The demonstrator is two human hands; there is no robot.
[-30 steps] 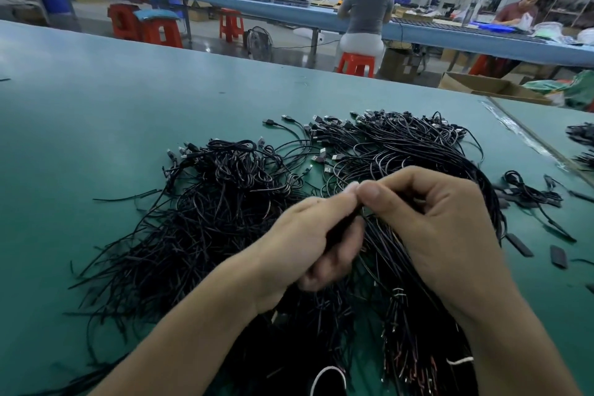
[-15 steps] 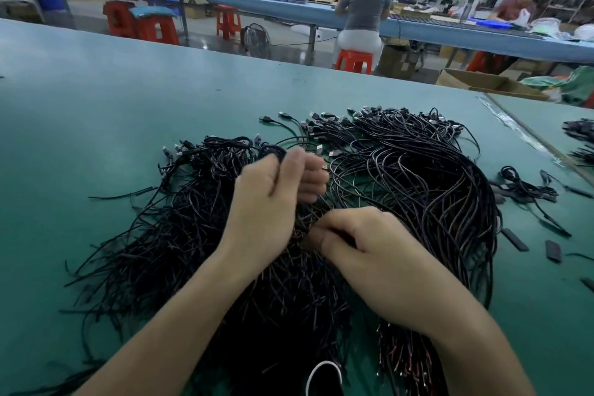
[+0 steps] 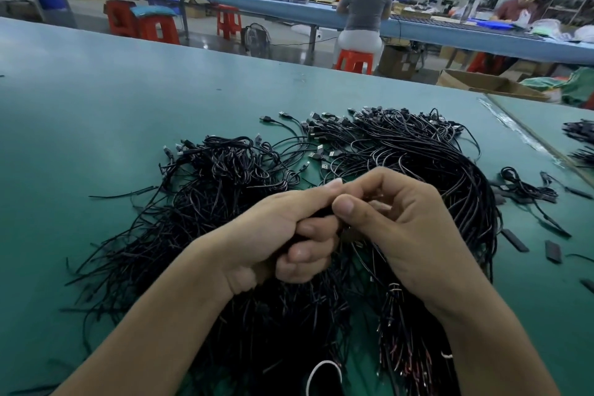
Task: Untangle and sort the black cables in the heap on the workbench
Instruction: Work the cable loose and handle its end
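Note:
A big heap of thin black cables (image 3: 225,202) with USB plugs spreads over the green workbench (image 3: 96,106). A more orderly arc of cables (image 3: 450,170) curves along its right side. Above the heap's middle my left hand (image 3: 283,235) curls its fingers round a black cable. My right hand (image 3: 405,222) meets it thumb to fingertip and pinches the same cable between thumb and fingers. The cable itself is mostly hidden inside both hands.
A small loose cable bundle (image 3: 527,186) and short black pieces (image 3: 553,251) lie to the right. More cables (image 3: 578,138) sit on the neighbouring bench beyond a seam. A cardboard box (image 3: 488,83) stands past the far edge. Two people work at a far blue bench.
My left hand came back from the heap's upper part, and my right hand rose off the cables. Both now meet again above the heap's middle, holding a cable together.

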